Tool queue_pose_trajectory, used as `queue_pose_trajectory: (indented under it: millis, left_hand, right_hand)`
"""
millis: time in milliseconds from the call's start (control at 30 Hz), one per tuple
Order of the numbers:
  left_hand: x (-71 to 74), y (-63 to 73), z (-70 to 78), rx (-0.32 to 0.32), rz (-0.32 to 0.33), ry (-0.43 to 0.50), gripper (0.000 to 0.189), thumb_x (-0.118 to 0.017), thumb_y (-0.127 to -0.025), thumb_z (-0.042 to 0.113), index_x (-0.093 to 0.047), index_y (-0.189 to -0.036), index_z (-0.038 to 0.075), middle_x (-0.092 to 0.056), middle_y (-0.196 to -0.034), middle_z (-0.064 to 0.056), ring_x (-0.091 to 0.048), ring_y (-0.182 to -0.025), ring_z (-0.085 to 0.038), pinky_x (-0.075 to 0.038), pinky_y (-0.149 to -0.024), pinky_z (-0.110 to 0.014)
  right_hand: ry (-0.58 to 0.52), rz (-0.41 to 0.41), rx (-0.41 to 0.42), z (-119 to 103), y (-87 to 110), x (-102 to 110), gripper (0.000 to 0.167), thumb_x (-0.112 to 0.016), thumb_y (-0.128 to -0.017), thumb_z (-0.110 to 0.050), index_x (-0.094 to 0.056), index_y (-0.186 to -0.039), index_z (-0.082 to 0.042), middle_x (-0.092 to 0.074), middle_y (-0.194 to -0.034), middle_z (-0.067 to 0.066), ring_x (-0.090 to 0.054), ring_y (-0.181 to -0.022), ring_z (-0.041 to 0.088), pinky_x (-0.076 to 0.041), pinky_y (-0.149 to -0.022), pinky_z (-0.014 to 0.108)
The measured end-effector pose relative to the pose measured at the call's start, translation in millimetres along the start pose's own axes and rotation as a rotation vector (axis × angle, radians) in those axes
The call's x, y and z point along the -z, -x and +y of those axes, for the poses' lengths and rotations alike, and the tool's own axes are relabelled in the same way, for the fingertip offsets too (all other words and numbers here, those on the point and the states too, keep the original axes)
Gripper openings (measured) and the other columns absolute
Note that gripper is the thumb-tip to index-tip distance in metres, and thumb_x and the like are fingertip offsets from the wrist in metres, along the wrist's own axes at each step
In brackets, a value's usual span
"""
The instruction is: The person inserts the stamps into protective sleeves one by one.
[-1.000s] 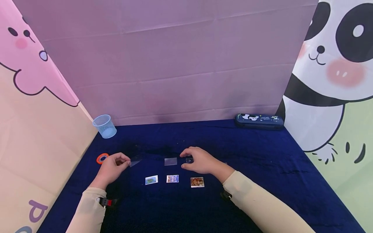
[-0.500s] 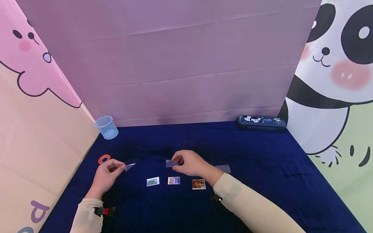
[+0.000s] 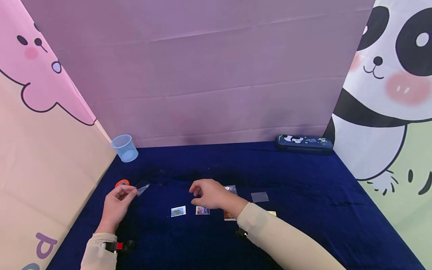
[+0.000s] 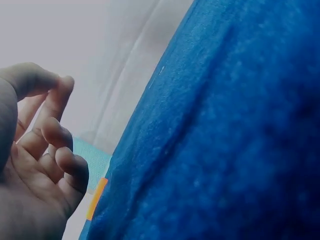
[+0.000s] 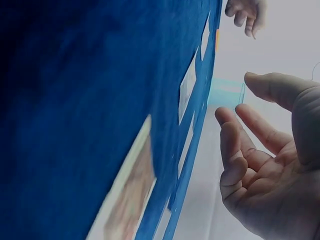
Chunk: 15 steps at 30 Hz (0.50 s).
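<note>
My left hand (image 3: 116, 206) pinches a small clear plastic piece (image 3: 143, 189) between thumb and forefinger, above the cloth. My right hand (image 3: 209, 193) hovers near the middle of the row, thumb apart from loosely bent fingers, holding nothing. Below it lies a small purple-blue picture card (image 3: 202, 211); left of that is a green-and-blue picture card (image 3: 178, 211). A brown picture card (image 3: 229, 216) is partly covered by the right wrist. Behind that wrist shows part of a clear sheet (image 3: 231, 188), and a clear rectangle (image 3: 260, 197) lies farther right.
An orange ring (image 3: 122, 183) sits just beyond the left hand. At the back left stands a light-blue cup (image 3: 125, 148); a dark-blue pencil case (image 3: 304, 144) lies back right. A yellow edge (image 3: 272, 213) peeks from behind the right sleeve. The dark-blue cloth (image 3: 202, 161) meets a wall behind.
My right hand has moved left and nearer to me, uncovering the clear rectangle at right. The left hand has shifted slightly left, still pinching the clear piece.
</note>
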<state>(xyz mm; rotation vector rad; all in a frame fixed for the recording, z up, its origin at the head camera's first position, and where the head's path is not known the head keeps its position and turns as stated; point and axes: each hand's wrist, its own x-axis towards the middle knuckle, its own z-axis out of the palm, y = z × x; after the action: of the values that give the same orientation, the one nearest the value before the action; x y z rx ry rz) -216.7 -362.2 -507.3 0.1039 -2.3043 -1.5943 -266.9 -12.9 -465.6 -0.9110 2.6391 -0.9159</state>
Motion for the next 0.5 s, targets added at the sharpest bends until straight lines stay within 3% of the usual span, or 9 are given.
queue_pose_trajectory:
  millis: [200,500]
  left_hand:
    - [0.5,-1.1,-4.2,0.018,0.067,0.123,0.019,-0.073,-0.099,0.007,-0.069,-0.11,-0.008,-0.07,-0.084,0.007,-0.052,-0.063,-0.009,-0.044,-0.057,-0.022]
    - [-1.0,-0.7,-3.2,0.024,0.08,0.274,0.019,-0.073,-0.098,0.004,-0.066,-0.109,-0.01,-0.067,-0.079,0.003,-0.048,-0.059,-0.01,-0.041,-0.053,-0.021]
  right_hand:
    - [0.014,-0.011,0.004,-9.7,-4.4,-7.1,0.03,-0.083,-0.091,-0.026,-0.073,-0.117,-0.017,-0.069,-0.099,-0.008,-0.06,-0.079,0.005,-0.052,-0.084,0.033]
    - [0.098,-0.063,-0.015,-23.8,-16.6,-15.1,0.029,-0.085,-0.09,-0.031,-0.074,-0.116,-0.021,-0.067,-0.098,-0.011,-0.06,-0.089,0.008,-0.054,-0.091,0.034]
